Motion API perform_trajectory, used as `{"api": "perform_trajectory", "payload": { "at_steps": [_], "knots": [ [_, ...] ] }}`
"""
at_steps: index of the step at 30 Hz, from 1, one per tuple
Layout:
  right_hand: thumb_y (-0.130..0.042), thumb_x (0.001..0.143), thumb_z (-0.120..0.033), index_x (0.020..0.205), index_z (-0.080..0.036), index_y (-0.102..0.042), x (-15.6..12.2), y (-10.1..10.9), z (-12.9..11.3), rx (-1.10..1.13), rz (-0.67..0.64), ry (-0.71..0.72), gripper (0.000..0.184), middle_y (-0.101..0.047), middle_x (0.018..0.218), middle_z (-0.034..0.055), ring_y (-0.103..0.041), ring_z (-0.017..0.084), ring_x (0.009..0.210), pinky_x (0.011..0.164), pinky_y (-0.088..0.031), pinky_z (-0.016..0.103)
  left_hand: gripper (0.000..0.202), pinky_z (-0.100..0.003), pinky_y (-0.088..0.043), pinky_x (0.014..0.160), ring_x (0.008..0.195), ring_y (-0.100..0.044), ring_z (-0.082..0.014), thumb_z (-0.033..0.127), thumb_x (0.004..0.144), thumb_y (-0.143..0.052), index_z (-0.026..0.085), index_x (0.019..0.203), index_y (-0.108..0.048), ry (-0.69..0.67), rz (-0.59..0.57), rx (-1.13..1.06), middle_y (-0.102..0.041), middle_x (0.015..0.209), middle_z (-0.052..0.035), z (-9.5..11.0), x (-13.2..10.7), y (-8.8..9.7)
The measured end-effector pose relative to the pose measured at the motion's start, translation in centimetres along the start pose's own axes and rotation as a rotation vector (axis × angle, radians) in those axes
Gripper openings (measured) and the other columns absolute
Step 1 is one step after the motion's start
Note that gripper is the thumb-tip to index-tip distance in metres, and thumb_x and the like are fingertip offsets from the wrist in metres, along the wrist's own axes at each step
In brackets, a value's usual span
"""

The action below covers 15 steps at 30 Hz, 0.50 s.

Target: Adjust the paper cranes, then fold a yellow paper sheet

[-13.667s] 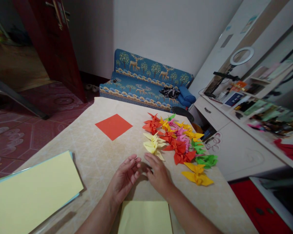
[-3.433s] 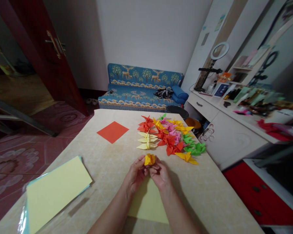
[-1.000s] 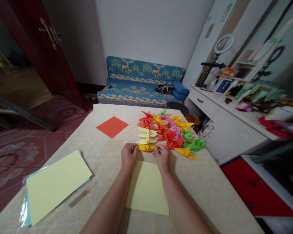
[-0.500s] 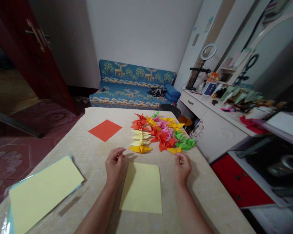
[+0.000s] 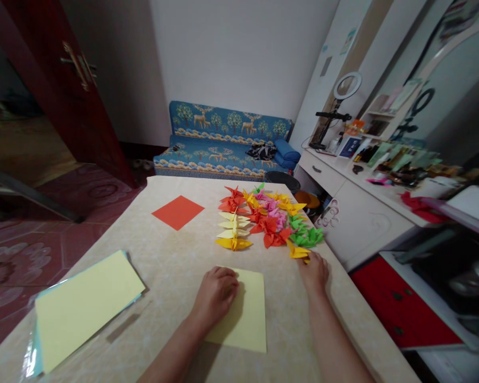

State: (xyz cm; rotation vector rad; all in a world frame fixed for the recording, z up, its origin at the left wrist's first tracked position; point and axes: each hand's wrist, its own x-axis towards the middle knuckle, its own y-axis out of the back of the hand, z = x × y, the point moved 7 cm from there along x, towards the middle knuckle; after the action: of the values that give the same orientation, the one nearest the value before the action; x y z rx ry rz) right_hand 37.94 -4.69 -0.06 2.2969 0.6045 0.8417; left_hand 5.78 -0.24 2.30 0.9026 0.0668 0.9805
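My left hand point(image 5: 216, 291) is over the left part of a pale yellow paper sheet point(image 5: 252, 311), its fingers curled together and no object showing in them. Farther right, my right hand point(image 5: 314, 271) pinches an orange-yellow folded paper crane point(image 5: 298, 252) at the front of a group of cranes. In that group are red cranes point(image 5: 269, 231), pink cranes point(image 5: 277, 215) and green cranes point(image 5: 306, 234). A column on the group's left has pale yellow cranes point(image 5: 233, 226) with another orange-yellow crane point(image 5: 233, 243) nearest me.
An orange-red paper square point(image 5: 178, 212) lies at the table's far left. A clear packet with a pale yellow sheet point(image 5: 88, 308) on top rests at the near left. Beyond the table point(image 5: 163, 255) stand a blue patterned sofa point(image 5: 213, 154) and, rightward, a white dresser point(image 5: 343, 202).
My left hand has moved right, from beside the pale yellow sheet to over it. My right hand has shifted right with the orange-yellow crane, which has turned. The view has swung slightly left.
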Motion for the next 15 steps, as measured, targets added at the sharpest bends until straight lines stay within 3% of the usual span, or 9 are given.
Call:
{"api": "perform_trajectory", "payload": {
  "at_steps": [4, 7, 9, 11, 13, 15],
  "knots": [
    [-0.06, 0.061, -0.027, 0.069, -0.017, -0.064, -0.3, 0.0, 0.0, 0.09, -0.036, 0.002, 0.014, -0.064, 0.077, 0.009, -0.054, 0.026, 0.082, 0.077, -0.039, 0.039, 0.016, -0.032, -0.048, 0.075, 0.08, -0.062, -0.0209, 0.018, 0.076, -0.057, 0.023, 0.08, -0.072, 0.014, -0.039, -0.156, -0.07, 0.085, -0.0073, 0.3, -1.0, -0.3],
    [-0.059, 0.062, -0.03, 0.08, -0.016, -0.065, -1.1, -0.6, -1.3, 0.233, -0.096, 0.018, 0.023, -0.066, 0.079, 0.0074, -0.058, 0.024, 0.076, 0.07, -0.045, 0.036, 0.017, -0.031, -0.048, 0.07, 0.074, -0.063, -0.0201, 0.022, 0.079, -0.055, 0.022, 0.083, -0.071, 0.108, -0.012, -0.312, -0.069, 0.08, -0.0072, -0.1, -1.2, -0.4],
    [-0.057, 0.066, -0.031, 0.091, -0.014, -0.064, -2.2, -1.1, -3.2, 0.341, -0.174, 0.04, 0.032, -0.068, 0.079, 0.0056, -0.061, 0.021, 0.07, 0.063, -0.047, 0.032, 0.019, -0.03, -0.049, 0.071, 0.077, -0.063, -0.0197, 0.024, 0.079, -0.057, 0.021, 0.092, -0.07, 0.191, 0.075, -0.437, -0.069, 0.087, -0.0081, -0.4, -1.1, 0.0],
    [-0.059, 0.066, -0.029, 0.09, -0.015, -0.064, -3.8, -1.5, -5.8, 0.438, -0.284, 0.075, 0.029, -0.068, 0.075, 0.0028, -0.061, 0.019, 0.065, 0.058, -0.048, 0.028, 0.029, -0.03, -0.05, 0.072, 0.077, -0.063, -0.0186, 0.028, 0.077, -0.061, 0.02, 0.104, -0.066, 0.285, 0.152, -0.57, -0.068, 0.095, -0.009, -0.7, -1.0, 0.4],
    [-0.058, 0.065, -0.02, 0.086, -0.017, -0.062, -5.8, -2.0, -8.9, 0.589, -0.467, 0.089, 0.021, -0.067, 0.073, 0.0014, -0.061, 0.017, 0.065, 0.056, -0.047, 0.025, 0.039, -0.029, -0.05, 0.067, 0.073, -0.062, -0.0167, 0.032, 0.073, -0.066, 0.018, 0.109, -0.062, 0.372, 0.176, -0.686, -0.066, 0.096, -0.0088, -0.8, -1.0, 0.4],
    [-0.054, 0.064, -0.014, 0.08, -0.019, -0.062, -7.6, -1.8, -11.6, 0.6, -0.559, 0.13, 0.019, -0.066, 0.076, 0.0008, -0.062, 0.017, 0.068, 0.06, -0.048, 0.025, 0.042, -0.025, -0.049, 0.062, 0.071, -0.061, -0.0156, 0.035, 0.069, -0.07, 0.016, 0.106, -0.061, 0.406, 0.171, -0.749, -0.065, 0.091, -0.0072, -0.7, -1.0, 0.3]
  ]
}}
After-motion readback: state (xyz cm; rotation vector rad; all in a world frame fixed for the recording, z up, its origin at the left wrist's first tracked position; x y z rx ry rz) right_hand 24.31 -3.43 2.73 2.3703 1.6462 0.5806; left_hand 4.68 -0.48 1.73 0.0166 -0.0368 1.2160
